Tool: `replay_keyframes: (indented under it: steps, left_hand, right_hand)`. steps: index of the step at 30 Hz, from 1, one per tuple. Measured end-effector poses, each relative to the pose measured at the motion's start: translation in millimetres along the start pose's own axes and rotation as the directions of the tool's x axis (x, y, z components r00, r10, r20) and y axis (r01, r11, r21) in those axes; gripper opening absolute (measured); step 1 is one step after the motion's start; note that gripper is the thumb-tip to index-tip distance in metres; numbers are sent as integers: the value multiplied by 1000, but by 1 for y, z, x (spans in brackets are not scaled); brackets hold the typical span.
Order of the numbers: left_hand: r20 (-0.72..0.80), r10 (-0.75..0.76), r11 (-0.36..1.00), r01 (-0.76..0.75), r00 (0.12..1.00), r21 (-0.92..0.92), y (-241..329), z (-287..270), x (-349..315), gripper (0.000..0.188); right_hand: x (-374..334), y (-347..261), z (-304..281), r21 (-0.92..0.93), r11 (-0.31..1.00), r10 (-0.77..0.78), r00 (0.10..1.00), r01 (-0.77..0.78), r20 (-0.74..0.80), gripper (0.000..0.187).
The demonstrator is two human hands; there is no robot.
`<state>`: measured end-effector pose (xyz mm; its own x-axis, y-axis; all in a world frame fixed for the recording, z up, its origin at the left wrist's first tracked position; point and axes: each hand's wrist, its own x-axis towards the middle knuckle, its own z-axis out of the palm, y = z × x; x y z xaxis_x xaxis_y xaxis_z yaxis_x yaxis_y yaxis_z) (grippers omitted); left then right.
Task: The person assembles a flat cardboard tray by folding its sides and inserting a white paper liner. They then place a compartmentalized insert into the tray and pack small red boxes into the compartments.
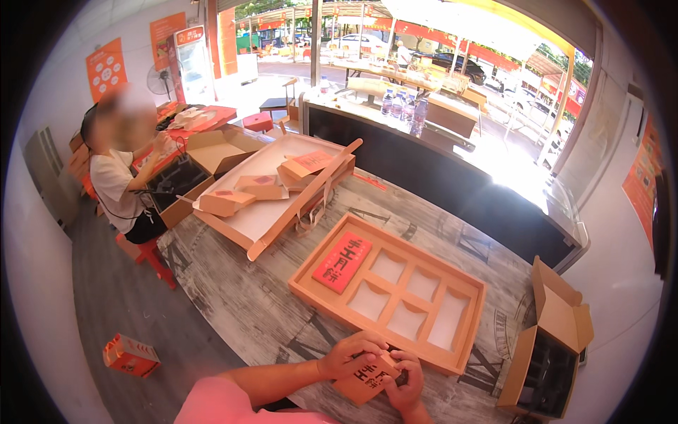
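Near the table's front edge, my left hand (353,353) and my right hand (405,381) both grip a small orange-brown paper box (359,390) with dark lettering on its face. The left fingers curl over its upper edge, while the right thumb and fingers close on its right side. Just beyond my hands lies a shallow brown cardboard tray (293,285) with cut-out compartments. A red oblong box (342,263) fills the compartment at its left end; the other compartments show pale bottoms with nothing in them.
A large white-lined box lid (248,222) beyond the tray holds several folded small boxes (229,202). An open carton (540,353) with dark contents stands right. Another person (116,177) works over an open carton at left. An orange bag (132,355) is on the floor.
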<state>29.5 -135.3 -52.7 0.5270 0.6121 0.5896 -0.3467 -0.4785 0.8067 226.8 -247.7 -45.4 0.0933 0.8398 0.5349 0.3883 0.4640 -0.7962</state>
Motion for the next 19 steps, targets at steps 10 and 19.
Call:
replay_keyframes:
  steps: [10,19]
  left_hand:
    - [-46,-271,938,253,961,-236,-7,0,-8,13]
    - [208,44,999,-36,977,-39,0,-27,8,46]
  right_hand:
    - [-1,3,0,47,998,30,998,-32,47,50]
    - [-5,-8,-9,756,396,626,756,-521,192,52]
